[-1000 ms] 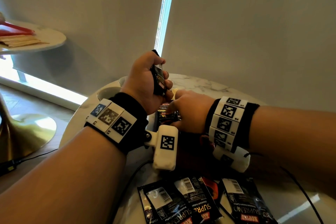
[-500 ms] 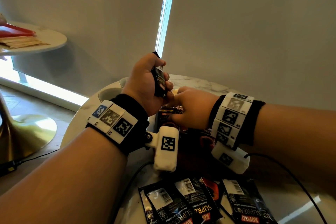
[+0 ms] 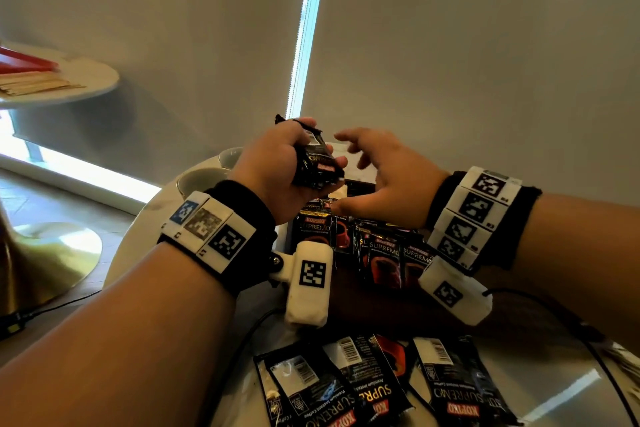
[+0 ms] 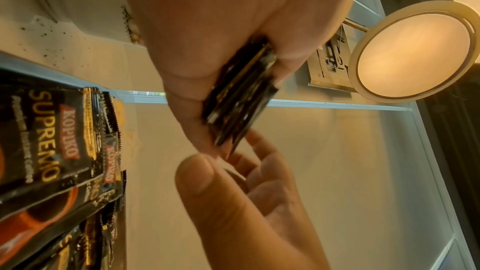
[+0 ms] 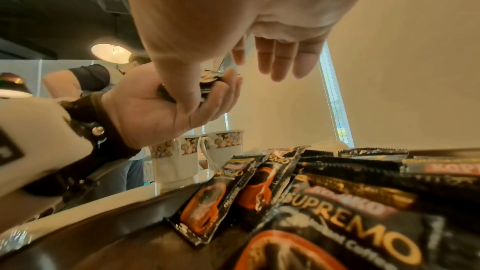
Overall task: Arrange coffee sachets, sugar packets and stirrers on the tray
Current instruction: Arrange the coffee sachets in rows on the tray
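The left hand [image 3: 273, 170] is gripping a stack of black sachets [image 3: 313, 163], fingers and thumb curled round it, and is holding it in the air above the tray [image 3: 374, 298]. In the left wrist view the stack [image 4: 239, 93] is showing edge-on between thumb and fingers. The right hand [image 3: 384, 173] is hovering just beside the stack with its fingers spread and loosely bent, holding nothing; its thumb is pointing down toward the tray. More sachets [image 3: 377, 246] are lying overlapped in a row on the dark tray, printed faces up, below both hands. Another group of loose sachets [image 3: 381, 385] is lying on the counter [image 3: 554, 388] near the person, mostly backs up with barcodes showing, apart from the tray. Two patterned cups [image 5: 197, 155] are standing on the counter beyond the tray's left side. A second round table [image 3: 86, 80] at far left is carrying pale wooden stirrers [image 3: 34, 83] and something red [image 3: 24, 61], well apart from the tray.
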